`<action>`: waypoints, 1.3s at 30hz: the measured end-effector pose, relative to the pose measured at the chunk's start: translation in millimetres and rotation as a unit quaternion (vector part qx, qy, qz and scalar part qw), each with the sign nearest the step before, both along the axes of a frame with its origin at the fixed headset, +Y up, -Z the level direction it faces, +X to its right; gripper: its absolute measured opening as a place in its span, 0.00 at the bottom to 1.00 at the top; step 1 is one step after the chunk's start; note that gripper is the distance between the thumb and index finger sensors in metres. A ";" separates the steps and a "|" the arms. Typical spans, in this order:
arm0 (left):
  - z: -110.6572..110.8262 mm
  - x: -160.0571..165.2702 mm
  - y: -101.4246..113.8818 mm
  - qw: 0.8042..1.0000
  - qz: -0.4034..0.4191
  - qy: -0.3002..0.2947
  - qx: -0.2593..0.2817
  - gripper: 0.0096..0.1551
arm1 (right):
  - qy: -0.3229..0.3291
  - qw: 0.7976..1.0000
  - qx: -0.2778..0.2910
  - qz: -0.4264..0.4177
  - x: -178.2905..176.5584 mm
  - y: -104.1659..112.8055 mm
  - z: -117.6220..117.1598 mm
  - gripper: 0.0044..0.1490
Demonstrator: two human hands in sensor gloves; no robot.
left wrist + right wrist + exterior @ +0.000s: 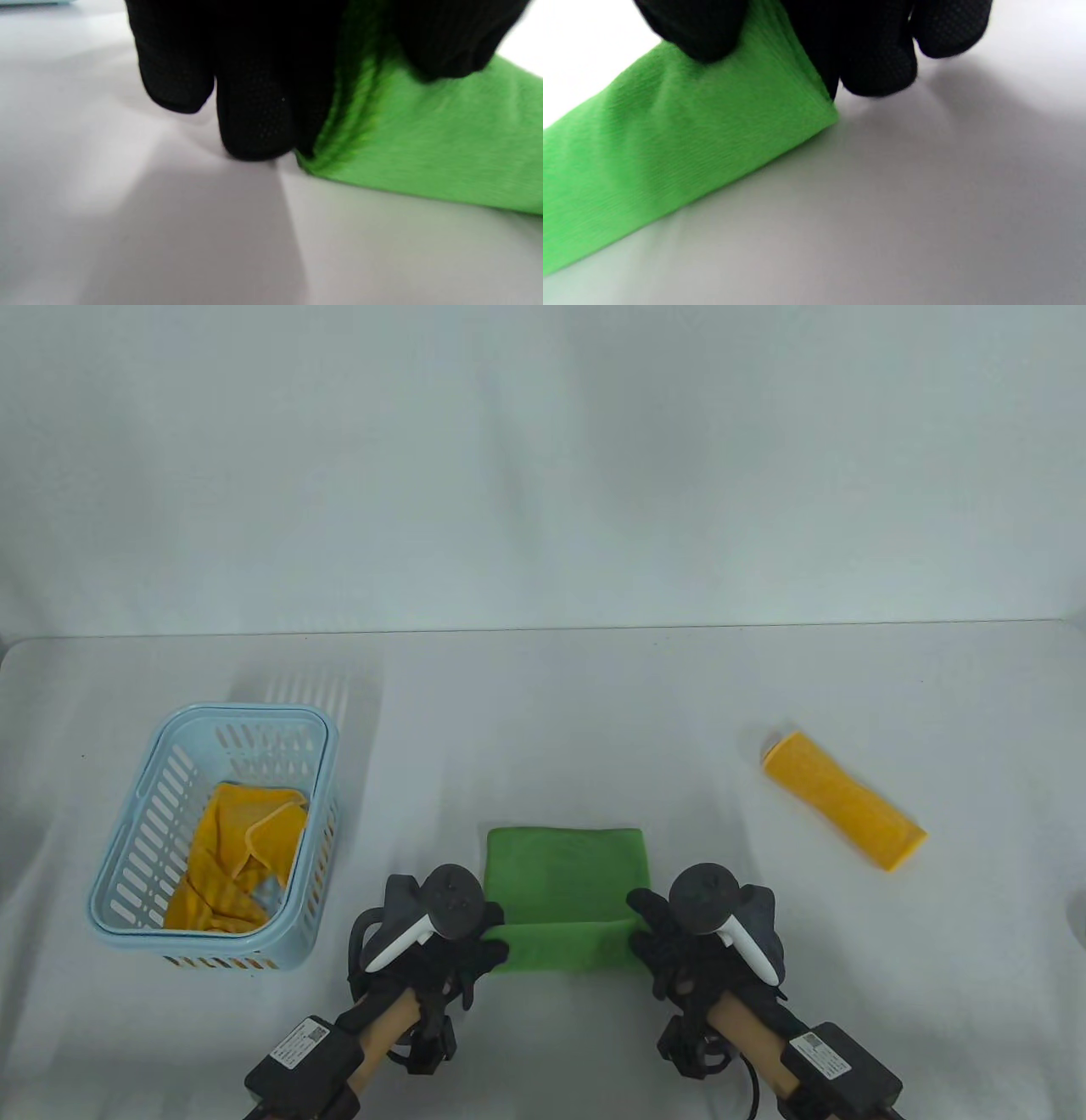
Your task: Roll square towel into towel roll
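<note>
Green towel (564,875) lies on the white table (543,712) at the near edge, centre, its near part turned up into a low roll, the far part flat. My left hand (441,937) grips the roll's left end, my right hand (691,937) its right end; both sets of fingers are curled onto the cloth, the 2 hands apart at opposite ends. Left wrist view: gloved fingers (254,106) touch the table beside the towel's corner. Right wrist view: fingers (878,59) pinch the rolled end. Pale blue slotted basket (216,831) stands to my left, well apart, with crumpled yellow cloth (233,857) inside. Rolled yellow towel (844,800) lies far right, angled. Nothing sits between these and the green towel. Labels on the black wrist units (301,1039) are too small to read.
</note>
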State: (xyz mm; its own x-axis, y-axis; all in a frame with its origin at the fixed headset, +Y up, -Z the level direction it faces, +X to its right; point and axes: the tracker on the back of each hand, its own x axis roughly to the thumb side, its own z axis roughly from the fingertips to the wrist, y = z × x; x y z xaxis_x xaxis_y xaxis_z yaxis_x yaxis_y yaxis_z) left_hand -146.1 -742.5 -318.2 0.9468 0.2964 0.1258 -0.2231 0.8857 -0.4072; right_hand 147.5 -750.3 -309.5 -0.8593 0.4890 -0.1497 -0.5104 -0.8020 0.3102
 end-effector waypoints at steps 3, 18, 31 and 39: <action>0.1 0.9 -3.1 1.000 -0.015 0.005 0.006 0.38 | -0.012 1.000 0.007 0.020 0.1 -0.9 1.6 0.38; -5.7 -13.2 -6.1 0.998 -0.022 0.049 0.025 0.40 | -0.052 0.998 0.014 0.023 12.2 -0.8 -3.2 0.39; 6.0 -2.2 15.7 0.993 -0.049 0.006 0.111 0.48 | -0.026 0.997 0.065 0.018 6.6 19.1 5.6 0.44; 27.3 30.2 18.8 0.979 -0.082 -0.134 0.128 0.42 | 0.125 0.987 0.081 0.056 -21.1 29.5 22.1 0.41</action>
